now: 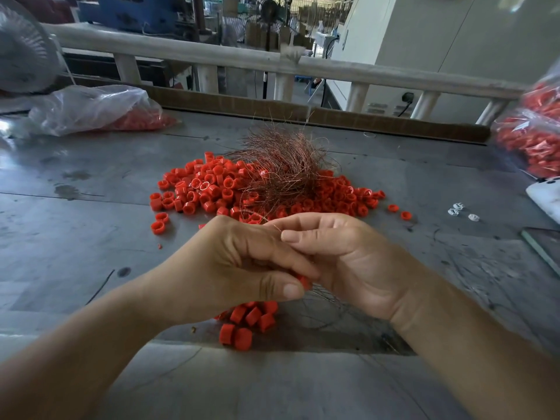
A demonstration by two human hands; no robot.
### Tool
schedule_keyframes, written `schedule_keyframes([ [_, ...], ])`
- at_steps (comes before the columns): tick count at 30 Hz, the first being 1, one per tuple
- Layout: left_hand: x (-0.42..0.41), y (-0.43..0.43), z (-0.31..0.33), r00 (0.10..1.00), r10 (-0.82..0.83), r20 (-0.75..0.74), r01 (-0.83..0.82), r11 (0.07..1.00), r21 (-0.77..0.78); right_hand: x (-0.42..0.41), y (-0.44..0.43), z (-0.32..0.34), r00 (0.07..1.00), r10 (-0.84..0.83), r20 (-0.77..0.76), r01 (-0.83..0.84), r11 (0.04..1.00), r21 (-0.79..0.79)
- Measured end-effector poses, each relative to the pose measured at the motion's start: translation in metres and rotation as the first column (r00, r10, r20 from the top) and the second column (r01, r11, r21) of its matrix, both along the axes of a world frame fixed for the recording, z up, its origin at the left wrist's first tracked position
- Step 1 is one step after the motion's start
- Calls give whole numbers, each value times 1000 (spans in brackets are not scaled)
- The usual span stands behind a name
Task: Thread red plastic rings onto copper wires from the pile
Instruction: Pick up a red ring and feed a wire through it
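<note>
Bench [91, 207], grey metal, worn.

Far left corner: clear plastic bag [91, 110], slumped, red parts inside.

Centre: ring pile [212, 189], loose red plastic rings spread flat. They are judged light, rigid and smooth, apt to roll or skid. Each is best taken by its outer wall between thumb and fingertip, with the bore left free.

On the pile's far right part: wire tangle [285, 165], fine copper strands. They are judged springy, easily kinked and prone to snag, so each is best pinched close behind its free end.

Near edge, centre: left hand [242, 262], fingers curled, thumb pressing a single ring [304, 281]. Beneath it is a cluster of strung rings [248, 319], lying on the bench.

Just right, touching it: right hand [342, 259], fingers curled toward the left hand, apparently pinching a wire [275, 228] that is too thin to trace fully.

Right edge: second bag [533, 137] of red parts.
</note>
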State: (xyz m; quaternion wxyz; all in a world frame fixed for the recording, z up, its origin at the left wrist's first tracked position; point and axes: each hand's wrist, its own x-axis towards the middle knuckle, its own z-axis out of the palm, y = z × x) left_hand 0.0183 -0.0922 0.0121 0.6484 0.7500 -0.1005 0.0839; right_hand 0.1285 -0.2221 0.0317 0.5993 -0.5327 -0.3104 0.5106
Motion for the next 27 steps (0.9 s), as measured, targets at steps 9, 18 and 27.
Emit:
schedule_keyframes([
  [9, 3, 3, 3, 995, 94, -22, -95, 994, -48, 0, -2, 3, 966, -235, 110, 210, 958, 197],
  [18, 3, 0, 4, 980, 169, 104, -154, 978, -141, 4, -2, 5, 946, -325, -15, 324, 936, 140],
  [27, 3, 1, 6, 983, 178, -46, -180, 983, -31, 1, 2, -2, 896, -386, 219, 344, 916, 205],
])
